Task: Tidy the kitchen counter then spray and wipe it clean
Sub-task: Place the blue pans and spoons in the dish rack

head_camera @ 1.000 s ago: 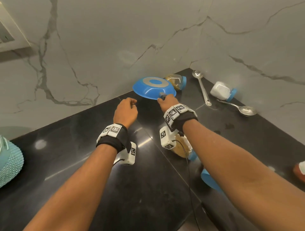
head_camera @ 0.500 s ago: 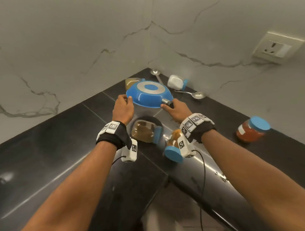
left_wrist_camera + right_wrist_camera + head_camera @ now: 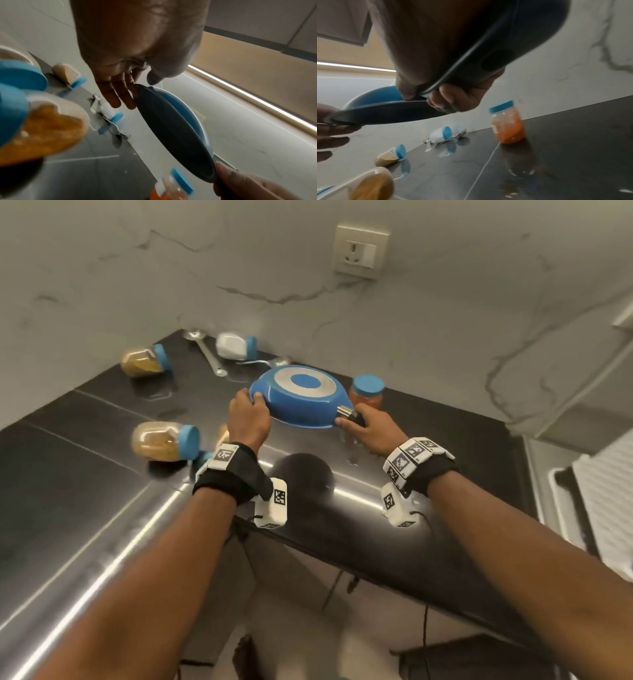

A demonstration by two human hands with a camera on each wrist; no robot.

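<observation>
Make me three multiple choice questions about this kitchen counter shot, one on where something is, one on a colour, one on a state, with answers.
1. Where is the wall socket?
A. on the wall above the counter
B. on the counter
C. under the counter

2. What colour are the jar lids?
A. red
B. blue
C. white

3. How is the pan held?
A. lying flat on the counter
B. upside down in both hands
C. hanging from the wall

Answers:
1 A, it sits in the marble wall.
2 B, the orange jar and the white jar both have blue lids.
3 B, the left hand grips its rim, the right hand its handle, base up.
</observation>
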